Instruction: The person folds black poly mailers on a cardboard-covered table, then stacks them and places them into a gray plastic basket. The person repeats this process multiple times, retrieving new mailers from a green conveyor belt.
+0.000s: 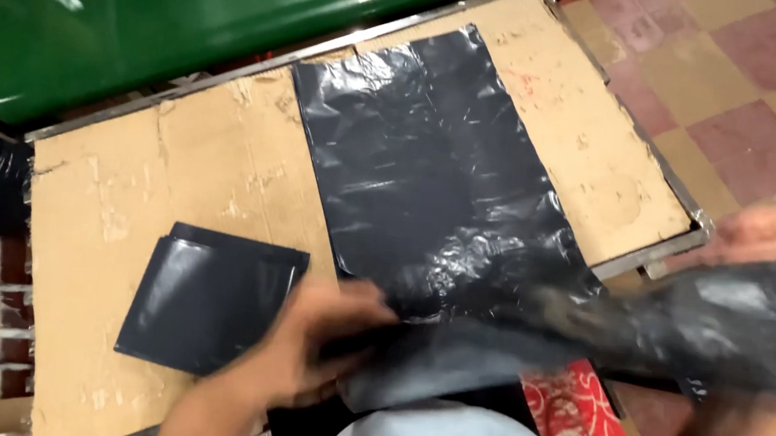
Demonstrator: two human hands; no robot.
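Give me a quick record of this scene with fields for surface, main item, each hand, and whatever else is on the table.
Surface: cardboard-covered table with a metal edge
Main item: large black plastic bag, spread flat, near end lifted
Left hand: gripping the bag's near edge
Right hand: holding the bunched end of the bag, off the table's side
Also on table: stack of folded black bags, left of the big one
Background: green machine cover, checkered floor

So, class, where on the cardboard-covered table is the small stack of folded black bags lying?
In the head view, the folded black bags lie on the cardboard toward its near left, just left of the left hand and the big spread-out black bag.
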